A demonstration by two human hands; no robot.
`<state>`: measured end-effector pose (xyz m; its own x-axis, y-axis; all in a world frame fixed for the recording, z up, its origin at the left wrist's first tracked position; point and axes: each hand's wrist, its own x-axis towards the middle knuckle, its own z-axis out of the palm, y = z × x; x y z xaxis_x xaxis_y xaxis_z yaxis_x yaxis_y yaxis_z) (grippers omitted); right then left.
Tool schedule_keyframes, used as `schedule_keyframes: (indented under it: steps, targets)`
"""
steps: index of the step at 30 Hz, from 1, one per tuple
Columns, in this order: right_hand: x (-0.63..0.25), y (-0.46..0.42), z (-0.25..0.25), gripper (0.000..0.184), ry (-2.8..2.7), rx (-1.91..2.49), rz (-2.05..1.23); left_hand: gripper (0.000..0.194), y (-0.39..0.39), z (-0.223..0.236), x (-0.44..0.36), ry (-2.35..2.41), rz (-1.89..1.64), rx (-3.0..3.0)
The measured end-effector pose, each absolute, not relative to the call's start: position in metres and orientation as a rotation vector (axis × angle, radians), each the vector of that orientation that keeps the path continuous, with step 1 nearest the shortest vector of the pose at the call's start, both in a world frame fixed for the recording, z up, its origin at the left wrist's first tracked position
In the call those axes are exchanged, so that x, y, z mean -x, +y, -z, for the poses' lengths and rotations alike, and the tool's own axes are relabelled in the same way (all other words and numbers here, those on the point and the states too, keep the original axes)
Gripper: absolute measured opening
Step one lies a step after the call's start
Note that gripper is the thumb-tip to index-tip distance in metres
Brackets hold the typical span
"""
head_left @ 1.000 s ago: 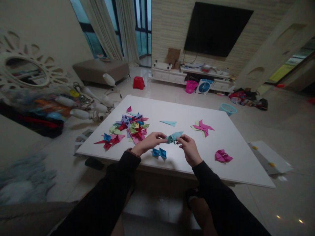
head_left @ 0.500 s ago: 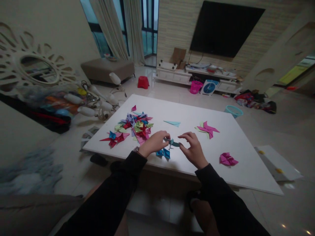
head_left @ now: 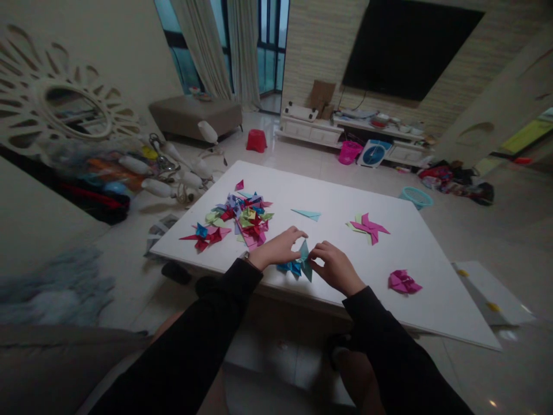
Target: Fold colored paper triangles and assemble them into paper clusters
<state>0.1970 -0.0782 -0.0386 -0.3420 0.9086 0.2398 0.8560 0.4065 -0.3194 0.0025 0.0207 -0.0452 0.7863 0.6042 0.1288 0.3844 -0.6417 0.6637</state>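
A teal origami crane [head_left: 305, 266] is held over the near edge of the white table [head_left: 432, 300], its wings spread toward and away from me. My right hand [head_left: 337, 267] pinches its right side between thumb and fingers. From the left, my left hand [head_left: 280, 248] has its thumb against the crane, with the index finger raised near the far wing tip; its other fingers are partly hidden. Below my left hand lies a blue origami piece [head_left: 290, 267], partly covered. Beyond my hands is a flat, pointed light-blue folded paper [head_left: 307, 215].
A pile of colourful origami pieces [head_left: 248, 218] covers the table's left part. To the right lie crossed pink and green folded strips [head_left: 369, 226] and a magenta folded piece [head_left: 404, 282]. A red stool [head_left: 256, 140] and turquoise basket [head_left: 416, 197] stand on the floor beyond.
The crane has turned, so its wings now point toward and away from me. My right hand has closed on its side, and my left index finger has lifted away from the thumb.
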Motion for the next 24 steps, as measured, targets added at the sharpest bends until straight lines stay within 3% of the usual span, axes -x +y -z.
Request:
schedule_keyframes:
  steps: [2,9,17,24]
  targets:
    - [-0.205,-0.076,0.044,0.009,-2.225,1.678,-0.212,0.051,0.023,0.046,0.000,0.849,-0.508,-2.303]
    - [-0.233,-0.063,0.071,0.006,-2.143,2.161,-0.445,0.028,0.028,0.049,0.009,1.081,-0.089,-2.395]
    - [-0.235,-0.048,0.094,0.011,-2.164,2.193,-0.570,0.025,0.022,0.054,0.007,1.103,0.343,-2.316]
    - [-0.253,-0.048,0.094,0.006,-2.024,2.136,-0.466,0.028,0.026,0.055,0.007,1.058,0.355,-2.297]
